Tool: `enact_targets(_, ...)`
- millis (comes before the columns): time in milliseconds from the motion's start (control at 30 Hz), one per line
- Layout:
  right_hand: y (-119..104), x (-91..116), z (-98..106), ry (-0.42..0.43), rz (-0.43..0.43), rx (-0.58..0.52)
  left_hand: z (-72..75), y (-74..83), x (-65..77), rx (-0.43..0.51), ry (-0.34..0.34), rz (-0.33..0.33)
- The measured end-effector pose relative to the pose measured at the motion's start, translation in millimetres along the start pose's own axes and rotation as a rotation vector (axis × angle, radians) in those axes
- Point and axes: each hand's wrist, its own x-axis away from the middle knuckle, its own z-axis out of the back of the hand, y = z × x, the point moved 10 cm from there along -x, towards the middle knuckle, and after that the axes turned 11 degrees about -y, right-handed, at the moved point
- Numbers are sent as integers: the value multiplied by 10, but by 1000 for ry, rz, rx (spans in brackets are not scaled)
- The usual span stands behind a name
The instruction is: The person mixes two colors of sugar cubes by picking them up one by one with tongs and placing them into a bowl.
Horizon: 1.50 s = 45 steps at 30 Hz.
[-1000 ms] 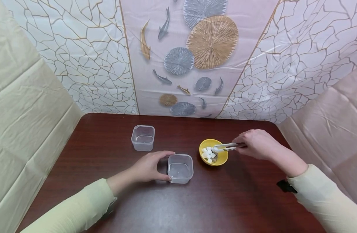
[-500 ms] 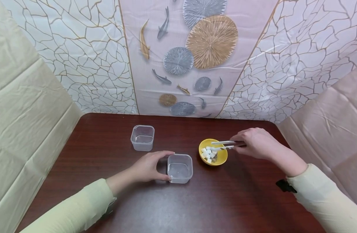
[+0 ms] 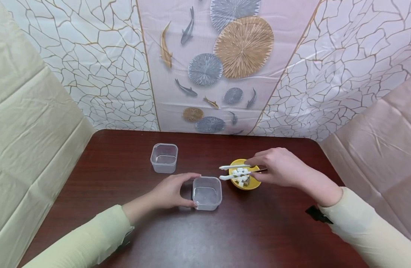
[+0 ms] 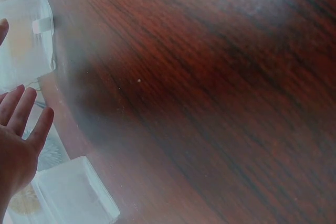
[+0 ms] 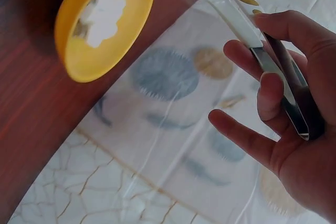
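Observation:
My left hand (image 3: 171, 191) holds a clear square plastic container (image 3: 208, 207), thumb at its near left corner and index finger at the far left corner. My right hand (image 3: 280, 165) grips tongs (image 3: 228, 177) with white tips and metal handles. Those tips stand apart above the left rim of a yellow bowl (image 3: 252, 185), close to the container, and I see nothing between them. Inside the bowl lie several white cubes (image 3: 240, 179) and a few greyish-brown ones (image 3: 246, 182). In the right wrist view, thumb and fingers close around the tongs (image 5: 278, 72).
A second clear square container (image 3: 164, 168) stands farther back to the left on the dark reddish-brown table (image 3: 205, 242). Patterned cloth (image 3: 108, 74) hangs behind the table, with plain folded cloth (image 3: 41, 149) at the sides.
My right hand has moved left with the tongs, their tips passing from inside the bowl to beyond its left rim. The tips are spread apart. My left hand stays at the container.

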Motion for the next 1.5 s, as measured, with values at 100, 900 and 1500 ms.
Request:
enact_targets(100,-112,-109,-32,0,41,-8,2,-12,3,-4,2,4)
enact_targets(900,-722,-700,-588,-252,230,92,6,-19,-5,-8,6,-6)
enact_targets(1500,-760,-835,-764,-307,199,92,7,-12,-7,-5,7,-9)
